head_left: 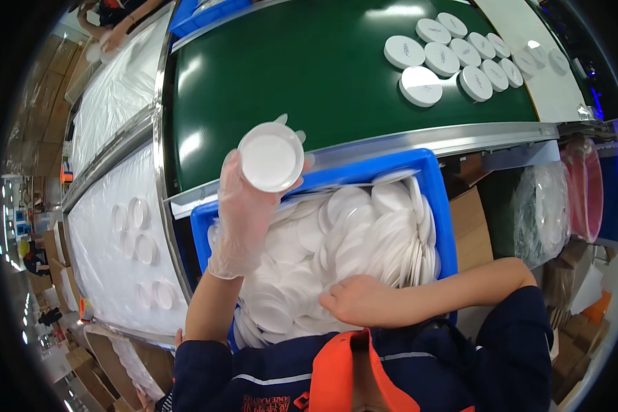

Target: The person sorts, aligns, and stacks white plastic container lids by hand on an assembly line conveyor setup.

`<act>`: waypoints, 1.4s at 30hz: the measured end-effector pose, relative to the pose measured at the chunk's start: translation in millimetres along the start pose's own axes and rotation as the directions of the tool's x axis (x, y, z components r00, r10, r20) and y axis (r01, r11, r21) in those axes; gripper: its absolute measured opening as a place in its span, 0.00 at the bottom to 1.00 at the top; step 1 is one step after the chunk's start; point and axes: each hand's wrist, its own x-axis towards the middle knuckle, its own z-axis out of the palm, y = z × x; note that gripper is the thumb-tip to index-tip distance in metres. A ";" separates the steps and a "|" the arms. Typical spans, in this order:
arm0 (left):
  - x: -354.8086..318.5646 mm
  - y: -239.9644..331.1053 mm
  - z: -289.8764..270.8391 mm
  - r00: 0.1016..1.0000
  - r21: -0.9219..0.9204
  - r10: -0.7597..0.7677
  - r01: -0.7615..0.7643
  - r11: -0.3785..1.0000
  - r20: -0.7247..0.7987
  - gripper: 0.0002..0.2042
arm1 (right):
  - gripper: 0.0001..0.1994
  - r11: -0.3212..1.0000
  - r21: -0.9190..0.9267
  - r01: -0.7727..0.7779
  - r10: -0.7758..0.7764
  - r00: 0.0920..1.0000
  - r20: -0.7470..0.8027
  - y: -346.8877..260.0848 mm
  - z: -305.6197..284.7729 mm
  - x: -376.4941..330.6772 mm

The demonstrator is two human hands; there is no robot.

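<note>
A head-worn camera looks down on a person standing at a green conveyor belt (323,75) that fills the upper middle of the frame.

The left hand (244,206), in a thin clear disposable glove, is raised at centre left. It grips a round white plastic lid (271,156) by its lower rim, fingers curled behind it and the flat face turned toward the camera. The lid sits over the near metal edge of the belt.

The right hand (357,302) is bare and lies at lower centre, fingers bent loosely and resting on a heap of the same white lids (350,240). Whether it pinches one cannot be told. The heap fills a blue plastic crate (436,206) just below the belt edge, at centre.

The lids look light, thin and fairly stiff, with a smooth surface that is probably slippery under the glove and a raised rim that gives the fingers an edge to catch. Taking one by the rim, thumb on one face and fingers on the other, seems the surest hold.

At upper right, a cluster of white lids on the belt (453,58) lies flat. At upper left, another person's hands (113,38) work at a white table.
</note>
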 end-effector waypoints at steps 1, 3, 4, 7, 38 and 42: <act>-9.2 -2.3 -4.2 1.000 -0.005 -0.006 0.006 1.000 -0.007 0.26 | 0.05 1.000 0.007 0.000 0.000 1.000 0.008 -0.7 -0.2 -4.9; -25.9 -6.0 -13.2 0.992 -0.191 -0.102 0.087 0.978 -0.069 0.26 | 0.06 0.991 -0.114 0.075 -0.072 0.997 0.031 -4.7 -1.6 -13.0; -32.1 -7.4 -20.0 0.995 -0.197 -0.096 0.091 0.976 -0.016 0.25 | 0.06 0.991 -0.107 0.075 -0.071 0.997 0.038 -6.0 -1.6 -14.9; -41.1 -8.2 -17.5 0.997 -0.149 -0.069 0.063 0.987 -0.032 0.26 | 0.06 0.977 -0.181 0.108 -0.117 0.992 -0.038 -8.8 -2.3 -15.8; -83.4 -13.4 -4.4 0.978 0.279 -0.114 0.161 0.947 -0.175 0.14 | 0.17 0.949 0.201 -0.241 0.301 0.515 -0.803 19.3 -67.6 78.0; -76.5 6.1 -41.4 0.773 0.911 0.609 -0.106 0.399 -0.177 0.09 | 0.19 0.955 0.236 -0.180 0.291 0.715 -0.635 13.7 -51.2 85.8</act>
